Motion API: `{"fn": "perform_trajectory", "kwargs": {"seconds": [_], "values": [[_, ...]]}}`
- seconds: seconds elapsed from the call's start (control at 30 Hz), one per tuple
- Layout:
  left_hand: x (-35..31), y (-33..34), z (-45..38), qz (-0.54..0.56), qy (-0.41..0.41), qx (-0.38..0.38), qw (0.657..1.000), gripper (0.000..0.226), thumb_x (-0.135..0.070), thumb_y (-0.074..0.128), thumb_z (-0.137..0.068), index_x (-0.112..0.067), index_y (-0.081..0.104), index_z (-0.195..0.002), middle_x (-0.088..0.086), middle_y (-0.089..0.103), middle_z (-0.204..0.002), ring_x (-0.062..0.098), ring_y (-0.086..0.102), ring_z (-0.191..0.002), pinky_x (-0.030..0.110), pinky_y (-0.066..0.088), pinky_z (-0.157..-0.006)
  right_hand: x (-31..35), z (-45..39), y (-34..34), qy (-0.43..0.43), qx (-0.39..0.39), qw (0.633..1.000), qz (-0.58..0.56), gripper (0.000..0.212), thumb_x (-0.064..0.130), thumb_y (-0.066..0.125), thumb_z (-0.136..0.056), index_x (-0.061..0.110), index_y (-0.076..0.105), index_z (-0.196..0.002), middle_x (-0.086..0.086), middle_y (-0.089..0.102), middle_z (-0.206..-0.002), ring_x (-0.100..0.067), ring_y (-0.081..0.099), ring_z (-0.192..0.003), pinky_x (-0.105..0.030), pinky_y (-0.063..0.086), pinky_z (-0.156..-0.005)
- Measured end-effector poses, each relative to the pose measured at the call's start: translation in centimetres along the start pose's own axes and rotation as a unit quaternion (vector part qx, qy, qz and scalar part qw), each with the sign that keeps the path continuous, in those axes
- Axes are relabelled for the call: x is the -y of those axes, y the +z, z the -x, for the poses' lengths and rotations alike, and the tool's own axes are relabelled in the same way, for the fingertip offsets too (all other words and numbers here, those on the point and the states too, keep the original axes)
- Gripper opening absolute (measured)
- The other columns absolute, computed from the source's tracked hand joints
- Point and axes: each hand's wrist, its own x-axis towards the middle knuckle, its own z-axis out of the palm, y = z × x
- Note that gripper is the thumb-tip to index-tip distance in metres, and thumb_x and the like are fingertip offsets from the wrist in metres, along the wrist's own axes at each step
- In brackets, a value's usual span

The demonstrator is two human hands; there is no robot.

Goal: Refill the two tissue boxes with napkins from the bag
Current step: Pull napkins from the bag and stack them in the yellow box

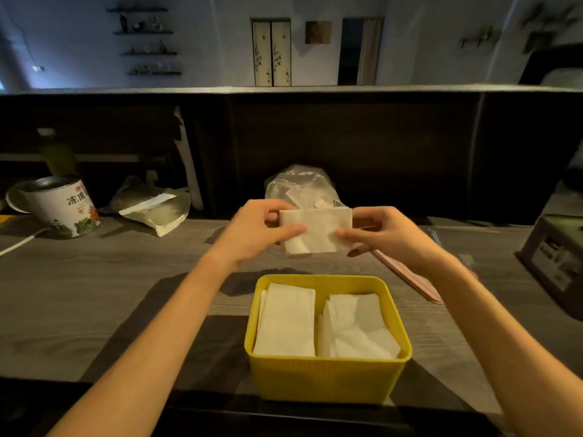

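Head view: the left hand (pixel 262 230) and right hand (pixel 383 236) pinch a folded napkin (pixel 317 230) above the tabletop (pixel 94 294), before the bag (pixel 299 184). Dropped askew, it could land crooked in the yellow box (pixel 328 380).

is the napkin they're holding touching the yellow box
Apart. The head view shows bare table between the napkin, held up by both hands, and the yellow box.
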Motion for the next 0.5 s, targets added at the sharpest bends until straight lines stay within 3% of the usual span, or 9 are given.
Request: {"fn": "perform_trajectory", "kwargs": {"seconds": [0.13, 0.23, 0.37, 0.5], "values": [[-4.2, -0.5, 1.8, 0.019, -0.019, -0.010, 1.000, 0.025, -0.036, 0.069, -0.092, -0.024, 0.069, -0.114, -0.009, 0.075, -0.098, -0.002, 0.071, -0.088, 0.013, 0.056, -0.071, 4.0, 2.2, -1.3, 0.029, 0.022, 0.999, 0.010, 0.032, 0.034, 0.074, -0.087, 0.022, 0.067, -0.117, 0.003, 0.079, -0.098, -0.015, 0.076, -0.087, -0.024, 0.060, -0.071], [-6.2, 0.0, 3.7, 0.033, -0.047, 0.007, 0.998, 0.018, -0.033, 0.070, -0.092, -0.022, 0.071, -0.106, -0.006, 0.075, -0.094, 0.002, 0.072, -0.086, 0.014, 0.056, -0.067, 5.4, 3.7, -1.8, 0.068, 0.025, 0.996, 0.044, 0.036, 0.041, 0.076, -0.083, 0.021, 0.069, -0.112, 0.004, 0.079, -0.095, -0.012, 0.076, -0.087, -0.028, 0.059, -0.076], [-7.5, 1.0, 6.5, 0.103, -0.119, 0.085, 0.984, 0.024, -0.022, 0.075, -0.088, -0.011, 0.069, -0.108, 0.004, 0.077, -0.094, 0.011, 0.075, -0.086, 0.022, 0.060, -0.067, 6.1, 5.7, -2.0, 0.096, 0.024, 0.990, 0.103, 0.030, 0.044, 0.078, -0.082, 0.025, 0.073, -0.105, 0.007, 0.077, -0.091, -0.006, 0.074, -0.082, -0.023, 0.057, -0.073], [-7.5, 2.1, 8.3, 0.104, -0.158, 0.146, 0.971, 0.041, -0.019, 0.080, -0.084, -0.008, 0.060, -0.117, 0.010, 0.078, -0.092, 0.023, 0.075, -0.090, 0.039, 0.062, -0.082, 6.3, 6.7, -1.2, 0.111, 0.036, 0.974, 0.197, 0.022, 0.046, 0.075, -0.086, 0.030, 0.073, -0.101, 0.007, 0.075, -0.094, -0.008, 0.071, -0.086, -0.020, 0.055, -0.072]]}}
